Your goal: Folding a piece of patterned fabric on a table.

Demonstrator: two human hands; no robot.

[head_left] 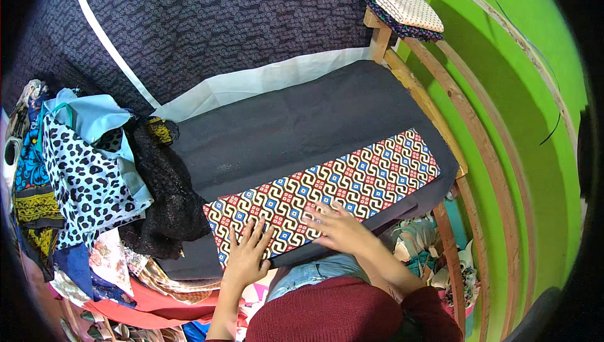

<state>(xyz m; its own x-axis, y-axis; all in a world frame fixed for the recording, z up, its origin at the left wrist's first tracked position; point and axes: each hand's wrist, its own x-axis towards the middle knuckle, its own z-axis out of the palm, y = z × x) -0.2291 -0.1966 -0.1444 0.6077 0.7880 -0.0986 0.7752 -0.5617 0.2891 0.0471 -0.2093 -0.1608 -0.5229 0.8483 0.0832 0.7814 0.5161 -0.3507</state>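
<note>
A long folded strip of patterned fabric [327, 181], cream, red, blue and black, lies flat and slantwise over the black-covered table [283, 128]. Near its left end my left hand [248, 251] rests on the cloth with fingers spread. My right hand [340, 225] lies flat on the near edge around the middle, its fingers pointing left and apart. Neither hand grips anything. The cloth under both palms is hidden.
To the left, a heap holds black-and-white spotted fabric [88, 185], light blue cloth [94, 112] and black lacy fabric [167, 197]. Folded cloths [409, 11] sit on the wooden frame [465, 103] by the green wall [553, 216]. Scraps [421, 247] lie below at right.
</note>
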